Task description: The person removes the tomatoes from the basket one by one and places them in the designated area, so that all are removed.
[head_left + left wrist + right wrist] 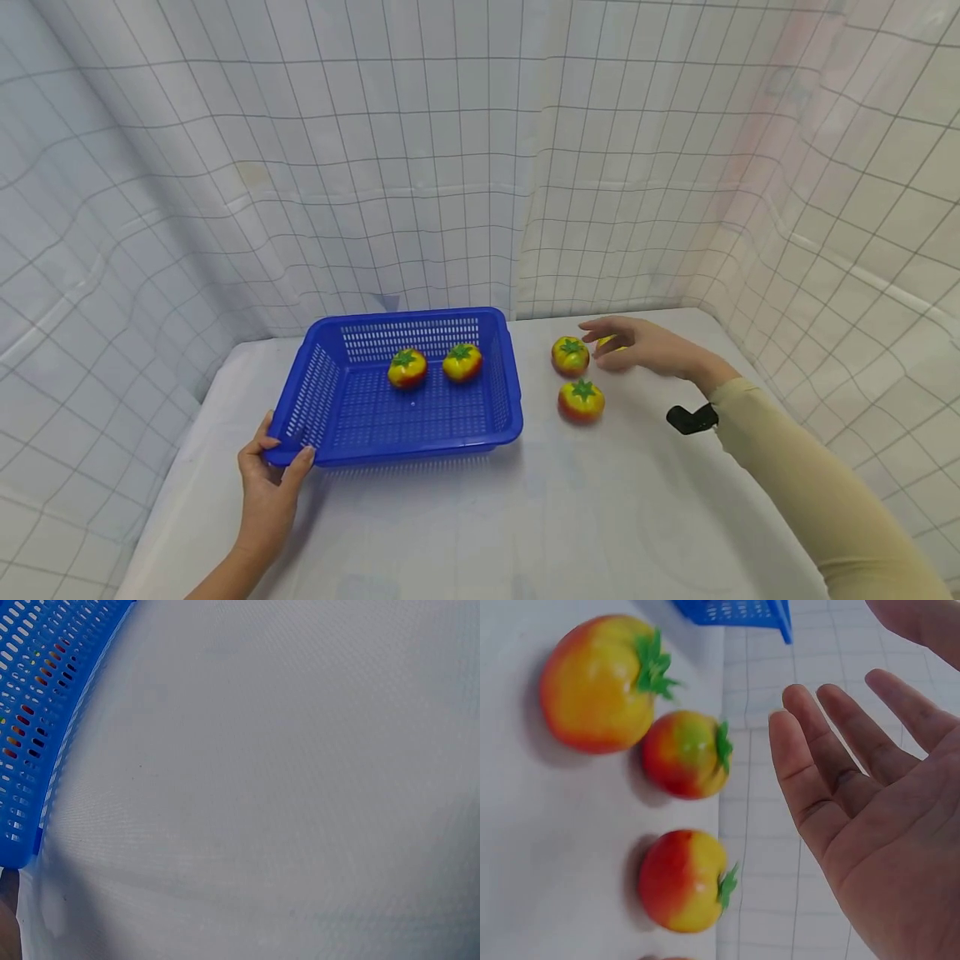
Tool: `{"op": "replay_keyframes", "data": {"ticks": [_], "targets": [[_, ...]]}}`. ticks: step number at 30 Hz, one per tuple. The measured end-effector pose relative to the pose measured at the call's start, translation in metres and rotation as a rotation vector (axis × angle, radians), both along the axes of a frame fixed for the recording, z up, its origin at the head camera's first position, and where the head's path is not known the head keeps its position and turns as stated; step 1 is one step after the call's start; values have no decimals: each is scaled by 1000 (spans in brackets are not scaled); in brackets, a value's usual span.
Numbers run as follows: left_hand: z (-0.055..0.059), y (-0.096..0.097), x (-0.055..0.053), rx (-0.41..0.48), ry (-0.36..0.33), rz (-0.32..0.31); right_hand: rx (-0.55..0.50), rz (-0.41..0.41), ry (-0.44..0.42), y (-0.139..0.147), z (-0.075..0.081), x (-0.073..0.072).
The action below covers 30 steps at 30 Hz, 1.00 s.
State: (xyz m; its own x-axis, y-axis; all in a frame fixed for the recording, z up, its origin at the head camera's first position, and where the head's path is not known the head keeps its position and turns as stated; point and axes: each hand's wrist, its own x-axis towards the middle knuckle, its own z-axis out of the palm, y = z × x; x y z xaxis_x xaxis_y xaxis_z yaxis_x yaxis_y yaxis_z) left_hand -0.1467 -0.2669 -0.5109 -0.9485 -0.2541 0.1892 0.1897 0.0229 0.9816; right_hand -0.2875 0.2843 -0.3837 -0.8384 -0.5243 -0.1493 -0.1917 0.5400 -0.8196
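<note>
The person's right grip (641, 344) is hovering released at the right of the frame, fingers loosely extended, partly covering one tomato (603, 341). Two neighbouring tomatoes (581, 403) are resting on the tabletop (562, 517), just left of it. The left grip (268, 500) is grasping the lower-left corner of a blue basket (405, 454), which is holding two more tomatoes (407, 369) near centre. A checked curtain (420, 167) is hanging behind.

Two red-and-yellow tomatoes (407, 368) with green tops sit in a blue basket (375, 421). More tomatoes (581, 403) sit on the bench (570, 500) beside it.
</note>
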Motion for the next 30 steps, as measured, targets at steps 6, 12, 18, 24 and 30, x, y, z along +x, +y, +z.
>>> {"op": "replay_keyframes", "data": {"ticks": [6,12,18,24,30], "targets": [[1,0,0,3,-5,2,-53,-15,37,-28,6,-5],[1,0,1,-10,-15,6,-56,-28,105,-56,9,-12],[0,0,0,-1,-12,7,-83,6,130,-89,11,-19],[-1,-1,-1,4,-22,4,-38,58,126,-125,18,-22],[1,0,0,-11,-34,8,-8,149,156,-160,18,-31]]}}
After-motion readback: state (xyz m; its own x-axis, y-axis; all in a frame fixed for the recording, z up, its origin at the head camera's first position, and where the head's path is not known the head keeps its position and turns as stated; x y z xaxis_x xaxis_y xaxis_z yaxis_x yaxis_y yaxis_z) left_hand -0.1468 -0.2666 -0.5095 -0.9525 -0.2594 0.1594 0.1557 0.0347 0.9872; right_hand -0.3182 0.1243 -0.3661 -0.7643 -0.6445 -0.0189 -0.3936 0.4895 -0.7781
